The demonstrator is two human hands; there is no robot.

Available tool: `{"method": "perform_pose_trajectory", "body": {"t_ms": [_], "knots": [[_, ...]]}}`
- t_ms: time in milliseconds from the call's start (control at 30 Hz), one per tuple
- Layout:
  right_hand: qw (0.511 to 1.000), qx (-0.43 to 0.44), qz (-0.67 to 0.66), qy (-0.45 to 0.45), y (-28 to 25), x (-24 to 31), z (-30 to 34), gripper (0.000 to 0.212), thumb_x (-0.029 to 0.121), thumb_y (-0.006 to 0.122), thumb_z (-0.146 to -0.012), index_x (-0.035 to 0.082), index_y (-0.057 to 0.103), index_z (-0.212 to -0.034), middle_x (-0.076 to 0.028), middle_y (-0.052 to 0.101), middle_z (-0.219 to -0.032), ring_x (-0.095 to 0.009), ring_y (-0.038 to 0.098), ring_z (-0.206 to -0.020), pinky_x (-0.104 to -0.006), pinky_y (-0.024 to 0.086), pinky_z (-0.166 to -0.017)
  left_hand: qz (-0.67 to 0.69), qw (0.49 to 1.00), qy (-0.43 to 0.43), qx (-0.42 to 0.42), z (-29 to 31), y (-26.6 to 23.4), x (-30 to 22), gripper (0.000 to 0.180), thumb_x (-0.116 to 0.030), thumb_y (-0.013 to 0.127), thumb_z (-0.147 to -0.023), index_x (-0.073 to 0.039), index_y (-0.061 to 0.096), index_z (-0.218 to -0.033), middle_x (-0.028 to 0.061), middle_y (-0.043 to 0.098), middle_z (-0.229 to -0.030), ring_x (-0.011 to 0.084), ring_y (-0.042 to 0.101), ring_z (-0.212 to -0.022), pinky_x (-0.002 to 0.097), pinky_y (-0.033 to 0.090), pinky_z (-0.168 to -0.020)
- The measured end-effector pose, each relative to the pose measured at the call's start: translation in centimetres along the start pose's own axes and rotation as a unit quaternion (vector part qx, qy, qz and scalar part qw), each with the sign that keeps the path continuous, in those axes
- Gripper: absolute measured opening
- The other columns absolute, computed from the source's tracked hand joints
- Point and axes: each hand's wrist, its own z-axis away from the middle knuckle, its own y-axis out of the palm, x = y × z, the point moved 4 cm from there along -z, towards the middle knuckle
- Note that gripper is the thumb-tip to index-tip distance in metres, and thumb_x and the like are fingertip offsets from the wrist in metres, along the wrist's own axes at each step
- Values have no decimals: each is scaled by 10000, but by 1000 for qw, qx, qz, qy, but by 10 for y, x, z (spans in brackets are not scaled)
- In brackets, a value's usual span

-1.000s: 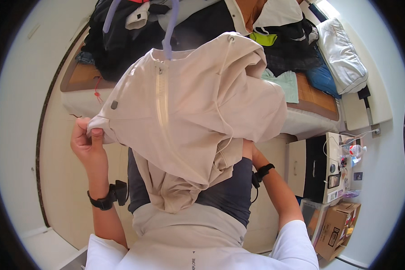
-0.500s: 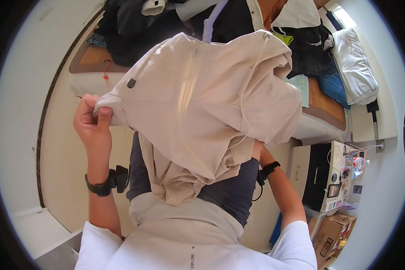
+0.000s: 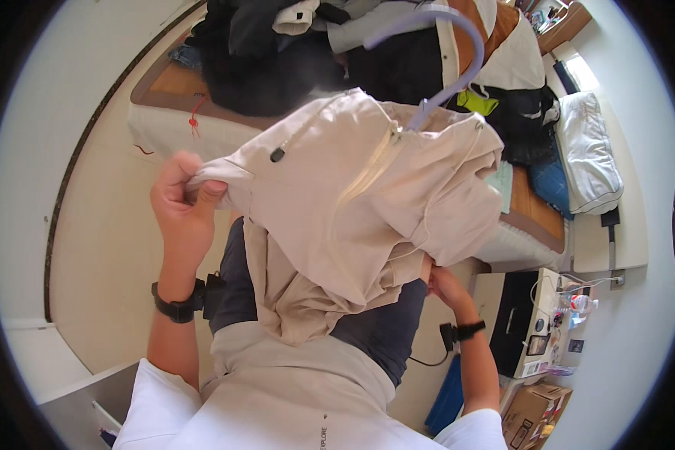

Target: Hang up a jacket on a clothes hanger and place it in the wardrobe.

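A beige jacket (image 3: 307, 187) with a pale zipper, drawcord and black cord stopper spreads over my lap, its lower folds bunched between my thighs. The curved hook of a light purple hanger (image 3: 469, 71) rises from its top opening. At the jacket's left corner, my left hand (image 3: 184, 191) pinches the fabric between thumb and fingers, pulling it out taut. My right hand (image 3: 446, 286) is low beside my right knee at the jacket's lower right edge. Its fingers look curled, but the jacket partly covers them and hides what they grip.
Ahead is a bed (image 3: 180, 112) heaped with dark clothes (image 3: 270, 82). A white zipped bag (image 3: 589, 150) lies at its right end. To the right stand a cabinet (image 3: 514, 322) with small items and cables on top, and a cardboard box (image 3: 532, 416).
The jacket's top has swung down and right, showing more of the hanger hook. My left hand has moved right, still pinching the corner. More of my right hand shows beside the knee.
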Motion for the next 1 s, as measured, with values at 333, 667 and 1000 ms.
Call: {"method": "perform_pose_trajectory", "body": {"t_ms": [333, 667, 1000], "knots": [[923, -181, 179, -288, 56, 159, 218, 448, 378, 405, -1064, 34, 660, -934, -7, 607, -709, -57, 514, -627, -206, 360, -550, -26, 997, 59, 36, 17, 12, -27, 321, -286, 774, -889, -64, 542, -862, -32, 538, -791, 42, 476, -683, 198, 359, -589], [922, -153, 239, -264, 95, 254, 203, 380, 256, 578, -1016, 53, 593, -696, 70, 469, -597, -13, 386, -548, -219, 286, -503, -62, 964, 252, 50, 34, 21, -79, 310, -112, 809, -740, -74, 501, -723, 65, 504, -649, 261, 497, -580, 334, 417, -582], [812, -157, 260, -498, 121, 299, 210, 253, 226, 535, -1020, -12, 621, -1007, -10, 642, -895, -65, 529, -790, -246, 448, -711, 28, 987, 159, 15, 49, 9, -65, 357, -246, 812, -834, -68, 511, -765, 33, 508, -699, 173, 472, -659, 289, 396, -632]]}}
